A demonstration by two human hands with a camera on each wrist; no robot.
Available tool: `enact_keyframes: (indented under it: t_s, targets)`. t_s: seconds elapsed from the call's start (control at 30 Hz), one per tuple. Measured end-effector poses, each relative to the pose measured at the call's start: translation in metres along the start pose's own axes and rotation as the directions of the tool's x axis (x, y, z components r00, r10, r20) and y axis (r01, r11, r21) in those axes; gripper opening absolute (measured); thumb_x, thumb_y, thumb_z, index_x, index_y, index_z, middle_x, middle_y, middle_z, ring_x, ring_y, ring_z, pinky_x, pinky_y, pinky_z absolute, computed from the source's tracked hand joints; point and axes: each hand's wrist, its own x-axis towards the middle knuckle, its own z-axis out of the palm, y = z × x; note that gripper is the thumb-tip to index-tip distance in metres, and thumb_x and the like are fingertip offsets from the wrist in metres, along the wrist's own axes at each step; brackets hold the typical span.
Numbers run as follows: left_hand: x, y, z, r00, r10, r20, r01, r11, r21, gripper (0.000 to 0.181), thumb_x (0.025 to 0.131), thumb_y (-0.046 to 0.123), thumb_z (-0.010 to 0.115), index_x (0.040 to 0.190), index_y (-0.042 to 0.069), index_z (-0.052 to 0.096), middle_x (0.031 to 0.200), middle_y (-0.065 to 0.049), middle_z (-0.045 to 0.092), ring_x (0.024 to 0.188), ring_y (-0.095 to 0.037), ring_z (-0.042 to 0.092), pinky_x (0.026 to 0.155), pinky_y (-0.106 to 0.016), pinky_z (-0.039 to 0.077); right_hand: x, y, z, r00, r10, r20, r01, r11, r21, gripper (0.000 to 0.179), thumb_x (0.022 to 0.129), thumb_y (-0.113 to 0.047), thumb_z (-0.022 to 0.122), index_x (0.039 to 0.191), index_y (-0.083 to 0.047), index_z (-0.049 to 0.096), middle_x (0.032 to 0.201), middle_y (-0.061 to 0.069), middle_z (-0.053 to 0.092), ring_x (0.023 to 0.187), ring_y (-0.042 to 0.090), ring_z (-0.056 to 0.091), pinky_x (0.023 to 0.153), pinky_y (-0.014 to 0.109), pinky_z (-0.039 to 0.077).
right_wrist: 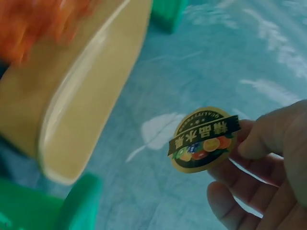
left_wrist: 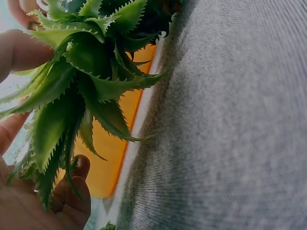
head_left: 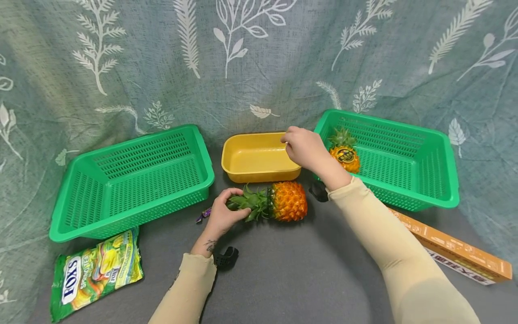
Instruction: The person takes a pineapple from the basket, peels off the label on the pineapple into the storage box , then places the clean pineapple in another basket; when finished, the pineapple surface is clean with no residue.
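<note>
A pineapple [head_left: 289, 201] lies on its side on the dark table, its leafy crown pointing left. My left hand [head_left: 220, 211] holds that crown, with the thumb on the near side and fingers on the far side; spiky leaves [left_wrist: 53, 120] fill much of the left wrist view. My right hand [head_left: 305, 146] is raised over the right end of the yellow tub [head_left: 261, 175]. Between thumb and fingers it pinches an oval black-and-gold fruit sticker [right_wrist: 204, 141], seen in the right wrist view. The head view does not show this sticker.
Green baskets stand left [head_left: 133, 180] and right [head_left: 404, 180] of the tub. Inside the right one sits another pineapple [head_left: 346, 158] bearing a similar sticker. A Fox's candy bag [head_left: 97, 272], a purple wrapped candy [head_left: 204, 214] and a long orange box [head_left: 453, 245] lie on the table.
</note>
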Motion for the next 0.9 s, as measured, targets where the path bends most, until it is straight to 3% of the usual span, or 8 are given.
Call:
enact_keyframes:
  t_s: [0.13,0.23,0.37,0.5,0.7,0.9]
  targets:
    - [0.006,-0.017,0.001,1.0,0.005,-0.005,-0.005,1.0,-0.009,0.04,0.073,-0.002,0.072,0.109,-0.004,0.057,0.121,-0.022,0.052,0.12,-0.036,0.043,0.101,-0.051,0.033,0.012,0.007,0.006,0.994,0.074,0.083,-0.067,0.994,-0.085,0.032,0.093,0.001,0.042,0.108,-0.008,0.069,0.103,0.011,0.064,0.079,0.025,0.064,0.059,0.034,0.051]
    - [0.012,-0.031,0.002,1.0,0.009,-0.009,-0.009,1.0,-0.018,0.041,0.072,0.001,0.075,0.11,0.0,0.058,0.122,-0.019,0.053,0.12,-0.032,0.043,0.102,-0.049,0.032,0.018,0.011,0.012,0.987,0.11,0.122,-0.096,0.989,-0.116,0.032,0.093,0.0,0.042,0.103,-0.01,0.071,0.098,0.01,0.063,0.074,0.024,0.062,0.057,0.032,0.047]
    - [0.012,-0.036,0.003,1.0,0.024,-0.012,-0.024,1.0,-0.007,0.041,0.072,0.003,0.076,0.109,0.002,0.058,0.12,-0.016,0.054,0.118,-0.029,0.045,0.1,-0.048,0.034,0.023,0.014,0.022,0.972,0.131,0.195,-0.104,0.984,-0.141,0.028,0.092,-0.002,0.045,0.096,-0.012,0.071,0.092,0.008,0.062,0.07,0.022,0.057,0.056,0.031,0.041]
    - [0.012,-0.037,0.003,0.999,0.034,-0.017,-0.034,0.999,-0.014,0.041,0.071,0.003,0.076,0.109,0.002,0.058,0.12,-0.016,0.054,0.117,-0.029,0.045,0.1,-0.047,0.035,0.026,0.016,0.028,0.959,0.135,0.251,-0.105,0.986,-0.129,0.025,0.092,-0.003,0.049,0.103,-0.012,0.07,0.1,0.009,0.063,0.082,0.024,0.061,0.067,0.037,0.05]
    - [0.012,-0.037,0.003,0.999,0.035,-0.019,-0.036,0.999,-0.027,0.042,0.071,0.001,0.077,0.109,0.0,0.058,0.121,-0.018,0.053,0.117,-0.031,0.045,0.101,-0.048,0.034,0.028,0.016,0.031,0.966,0.116,0.232,-0.11,0.993,-0.037,0.029,0.09,0.003,0.048,0.111,-0.007,0.067,0.108,0.012,0.062,0.097,0.028,0.06,0.076,0.04,0.052]
    - [0.012,-0.037,0.003,0.999,0.048,-0.024,-0.048,0.999,-0.008,0.04,0.071,0.002,0.076,0.106,0.002,0.059,0.118,-0.016,0.055,0.114,-0.03,0.047,0.098,-0.047,0.036,0.029,0.015,0.033,0.977,0.119,0.177,-0.126,0.992,0.024,0.034,0.089,0.011,0.045,0.109,-0.005,0.067,0.108,0.012,0.062,0.096,0.029,0.06,0.074,0.038,0.051]
